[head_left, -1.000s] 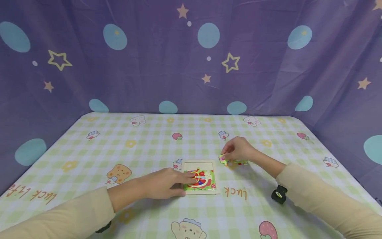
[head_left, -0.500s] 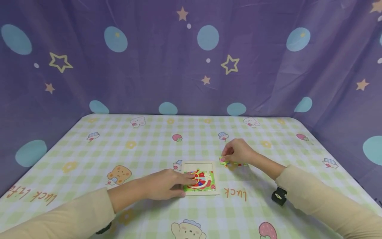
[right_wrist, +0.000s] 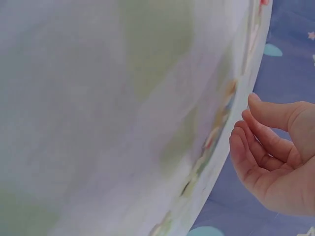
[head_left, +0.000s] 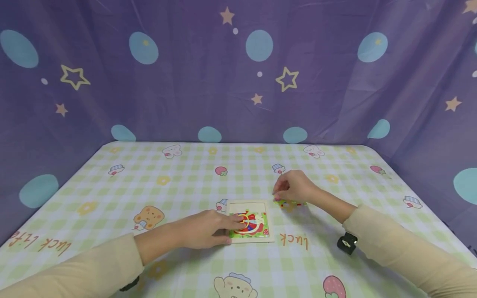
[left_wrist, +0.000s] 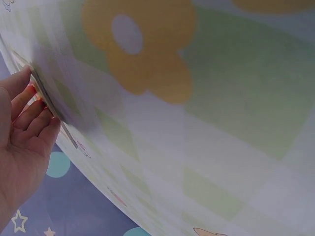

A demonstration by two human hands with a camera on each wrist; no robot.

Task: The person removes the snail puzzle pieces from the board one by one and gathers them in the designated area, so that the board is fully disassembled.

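Note:
My left hand rests on a square wooden jigsaw puzzle. Its extended fingers lie over the printed picture, and the thumb touches the near left corner of the frame. The lower part of the tray shows a red and green picture; the upper strip shows bare wood. To the right, my right hand hovers low over several loose puzzle pieces lying in a row. In the right wrist view, thumb and fingers of the right hand are bent, with nothing visible between them. Parts of the pieces are hidden beneath this hand.
A green and white checked cloth with cartoon prints covers the table. Behind it hangs a purple curtain with stars and blue ovals. A black wrist device hangs under the right sleeve.
The right hand has lowered a puzzle piece to the row of loose pieces, let go, and risen slightly. The left hand stays on the puzzle.

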